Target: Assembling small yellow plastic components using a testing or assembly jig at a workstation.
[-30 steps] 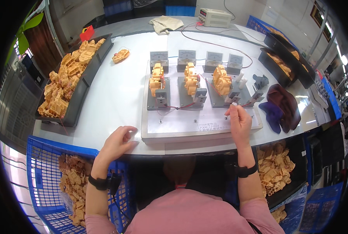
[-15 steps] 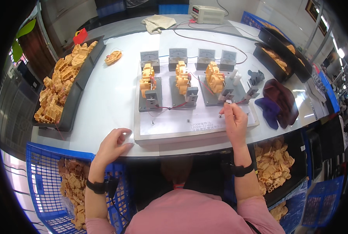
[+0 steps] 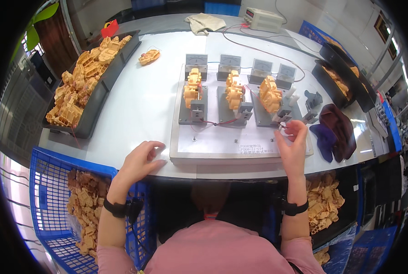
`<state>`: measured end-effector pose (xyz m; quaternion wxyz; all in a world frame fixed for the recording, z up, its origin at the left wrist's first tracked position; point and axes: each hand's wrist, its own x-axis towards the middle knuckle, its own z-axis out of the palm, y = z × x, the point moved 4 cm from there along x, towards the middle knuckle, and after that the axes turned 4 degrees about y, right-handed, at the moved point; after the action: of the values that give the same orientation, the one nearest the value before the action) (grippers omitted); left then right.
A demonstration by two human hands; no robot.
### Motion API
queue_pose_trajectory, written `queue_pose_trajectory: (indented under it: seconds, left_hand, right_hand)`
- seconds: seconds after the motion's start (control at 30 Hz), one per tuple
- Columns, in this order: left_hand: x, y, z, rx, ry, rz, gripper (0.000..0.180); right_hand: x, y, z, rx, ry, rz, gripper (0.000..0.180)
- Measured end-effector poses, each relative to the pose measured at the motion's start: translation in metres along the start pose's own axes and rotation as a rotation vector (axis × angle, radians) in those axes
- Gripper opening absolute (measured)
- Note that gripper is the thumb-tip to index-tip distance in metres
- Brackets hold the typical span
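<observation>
My left hand (image 3: 142, 160) rests at the table's front edge, left of the white test board (image 3: 199, 159). Its thumb and fingers are apart, holding nothing. My right hand (image 3: 293, 145) hovers over the board's front right. Its thumb and bent fingers are apart, close to the metal clamp (image 3: 284, 115) of the third grey fixture; whether a fingertip touches it I cannot tell. Yellow plastic gear housings stand upright in three fixtures: a left one (image 3: 193, 90), a middle one (image 3: 234, 91) and a right one (image 3: 270, 95). Behind them stand several panel meters (image 3: 230, 64).
A black tray (image 3: 94, 109) heaped with yellow parts lies at left, with a single housing (image 3: 149, 57) beside it. Dark cloths (image 3: 337, 132) lie right of the board. Blue basket (image 3: 53, 201) and more trays hold parts. A power supply (image 3: 264, 19) stands at the back.
The view has shifted, so the table sits further right in the picture. My right hand's fingers have spread from a pinch near the clamp. My left hand stays by the edge.
</observation>
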<state>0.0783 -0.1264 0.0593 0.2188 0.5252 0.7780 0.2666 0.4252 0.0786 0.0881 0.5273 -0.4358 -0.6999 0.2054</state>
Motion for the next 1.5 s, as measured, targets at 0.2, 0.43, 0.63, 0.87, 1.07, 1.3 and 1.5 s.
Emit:
queue_pose_trajectory:
  seconds: [0.2, 0.43, 0.63, 0.87, 1.07, 1.3, 1.5]
  left_hand:
    - [0.0, -0.001, 0.001, 0.006, -0.001, -0.002, 0.041]
    - [0.002, -0.005, 0.002, -0.007, 0.001, 0.012, 0.041]
    - [0.0, -0.002, 0.001, 0.019, 0.009, -0.016, 0.042]
    - [0.002, -0.002, 0.002, 0.0, 0.01, -0.021, 0.042]
    - [0.001, -0.001, 0.001, 0.003, 0.006, -0.013, 0.042]
    - [0.002, -0.003, 0.002, 0.005, -0.003, -0.016, 0.041]
    - [0.002, -0.001, 0.002, -0.001, -0.002, -0.04, 0.043]
  right_hand:
    - [0.004, -0.003, 0.004, -0.172, -0.278, -0.115, 0.011]
    - [0.003, -0.007, -0.006, -0.122, -0.405, -0.043, 0.009]
    - [0.003, -0.011, -0.005, -0.089, -0.412, -0.047, 0.009]
    - [0.003, -0.006, -0.002, -0.109, -0.343, -0.063, 0.012]
    - [0.0, -0.011, -0.004, -0.104, -0.254, -0.054, 0.011]
    - [-0.003, -0.005, -0.004, 0.01, -0.219, 0.018, 0.01]
    - [-0.003, -0.007, -0.004, -0.035, -0.237, -0.013, 0.01]
